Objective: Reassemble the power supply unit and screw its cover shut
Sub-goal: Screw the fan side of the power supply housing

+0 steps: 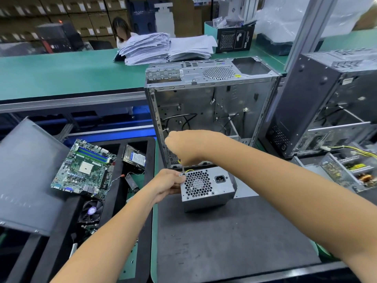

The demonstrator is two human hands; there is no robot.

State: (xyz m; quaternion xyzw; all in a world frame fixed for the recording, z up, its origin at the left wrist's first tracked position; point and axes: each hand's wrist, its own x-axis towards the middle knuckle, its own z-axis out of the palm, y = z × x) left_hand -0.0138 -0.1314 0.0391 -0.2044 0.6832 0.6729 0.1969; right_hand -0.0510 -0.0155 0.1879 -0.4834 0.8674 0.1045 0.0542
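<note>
The open computer case stood at centre frame on the surface, with the power supply unit just in front of it, fan grille up. The left hand gripped the unit's left edge. The right hand was curled round a screwdriver, tip down at the upper-left corner. Judging by that, a cover screw was being driven; best to keep the shaft upright, press firmly and hold the unit steady.

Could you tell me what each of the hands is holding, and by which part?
Left hand grips the power supply unit at its upper left corner; right hand grips the screwdriver by its handle.
</note>
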